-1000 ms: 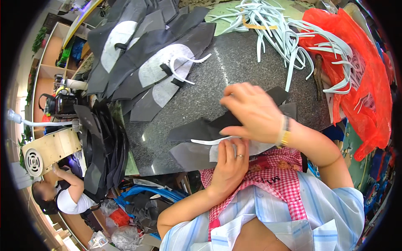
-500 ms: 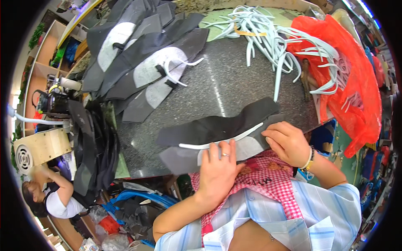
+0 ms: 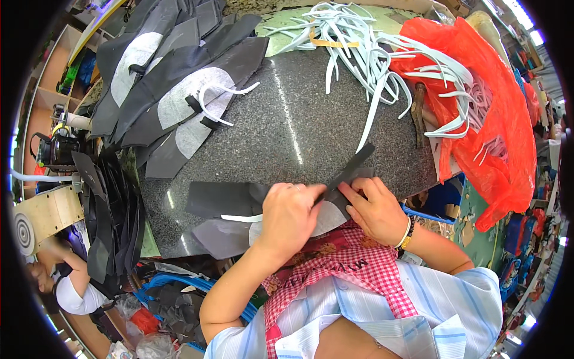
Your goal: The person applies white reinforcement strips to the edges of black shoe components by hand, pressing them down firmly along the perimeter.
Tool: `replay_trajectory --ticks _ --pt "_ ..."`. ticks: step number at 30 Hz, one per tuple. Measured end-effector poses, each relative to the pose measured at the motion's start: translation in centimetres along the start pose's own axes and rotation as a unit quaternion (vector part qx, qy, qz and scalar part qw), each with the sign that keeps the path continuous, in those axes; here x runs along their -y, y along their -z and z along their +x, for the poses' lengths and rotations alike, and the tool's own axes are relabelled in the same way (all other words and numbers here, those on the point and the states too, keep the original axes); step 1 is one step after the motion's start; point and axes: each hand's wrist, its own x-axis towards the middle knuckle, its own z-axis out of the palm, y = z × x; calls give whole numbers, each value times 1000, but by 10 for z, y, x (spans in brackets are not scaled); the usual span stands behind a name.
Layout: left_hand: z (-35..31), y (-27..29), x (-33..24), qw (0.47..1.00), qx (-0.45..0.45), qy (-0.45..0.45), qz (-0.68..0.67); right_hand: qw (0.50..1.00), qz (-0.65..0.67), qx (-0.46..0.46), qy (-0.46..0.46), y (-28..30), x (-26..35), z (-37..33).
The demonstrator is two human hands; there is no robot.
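Observation:
On the dark speckled tabletop before me lies a long black fabric piece [image 3: 224,199], its right end raised and folded up between my hands. My left hand [image 3: 288,216] is closed, its fingertips pinching the edge of that piece near the fold. Bent and pressed together, the fingers of my right hand [image 3: 378,210] grip the piece just right of the fold. A white foam-like strip [image 3: 239,218] runs along the piece's lower edge and disappears under my left hand. Closer to me, the grey panel with a whitish patch [image 3: 335,219] is partly covered by my hands.
A heap of black-grey pieces [image 3: 245,63] covers the table's far left. Pale strips [image 3: 359,54] are piled at the far side, spilling toward a red plastic bag [image 3: 508,119]. Black pieces [image 3: 107,215] hang at the left edge. A person [image 3: 78,287] sits beyond.
My left hand has gone from lying flat on the piece to pinching its edge. My right hand has moved in beside it. The black piece's right end is now folded up.

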Motion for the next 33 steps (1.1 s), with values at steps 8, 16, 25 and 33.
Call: replay_trajectory --ticks 8,16,25,33 --pt "-18 -20 -17 927 -80 -216 295 857 464 20 -225 19 -38 9" --pt "-21 -24 -16 908 -46 -233 346 965 -174 173 95 42 -31 25" --pt "-69 19 -11 911 -125 -216 327 982 54 113 139 3 -11 31" --pt "-93 33 33 951 -74 -151 260 969 196 106 101 -10 41 50"
